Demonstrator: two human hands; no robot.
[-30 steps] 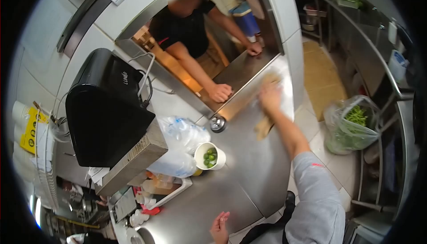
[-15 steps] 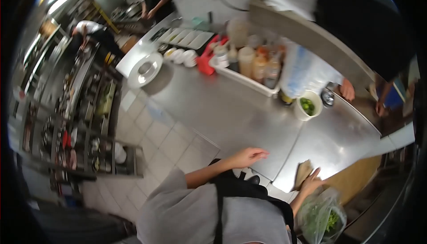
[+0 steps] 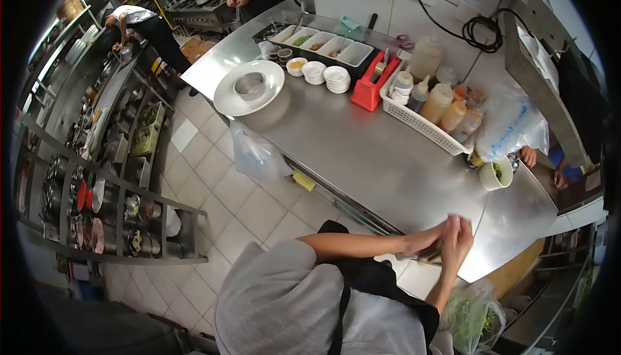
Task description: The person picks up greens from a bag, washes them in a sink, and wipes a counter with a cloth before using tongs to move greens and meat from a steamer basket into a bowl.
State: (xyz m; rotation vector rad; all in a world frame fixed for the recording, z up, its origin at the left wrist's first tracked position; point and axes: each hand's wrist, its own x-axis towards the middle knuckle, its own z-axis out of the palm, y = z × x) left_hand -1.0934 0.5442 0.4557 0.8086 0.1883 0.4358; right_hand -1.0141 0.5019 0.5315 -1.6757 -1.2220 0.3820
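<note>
1. A brownish cloth (image 3: 432,251) shows only as a small, dull, crumpled-looking patch under the hands, at the near edge of the counter (image 3: 362,141), on the person's side of the basket (image 3: 420,122); the rest is hidden.
2. The left hand (image 3: 427,241) reaches in from the left, forearm nearly level across the body, and meets the right hand.
3. The right hand (image 3: 457,238) comes up from below, wrist bent and fingers curled, its fingertips against the left hand. Both are nearer the person than the basket.
4. The fingers of both hands are bunched narrowly together around the patch; how firmly either one grips the cloth, I cannot tell.
5. The basket is white and holds squeeze bottles with pale, orange and dark contents.
6. Right of the basket stands a white cup (image 3: 490,178) with something green inside.
7. Just left of the basket is a red box (image 3: 367,91). Farther left are stacked small dishes (image 3: 337,79), a tray (image 3: 354,55) whose white compartments hold green and brownish food, and a wide plate (image 3: 226,99) bearing a round metal bowl (image 3: 250,86).
</note>
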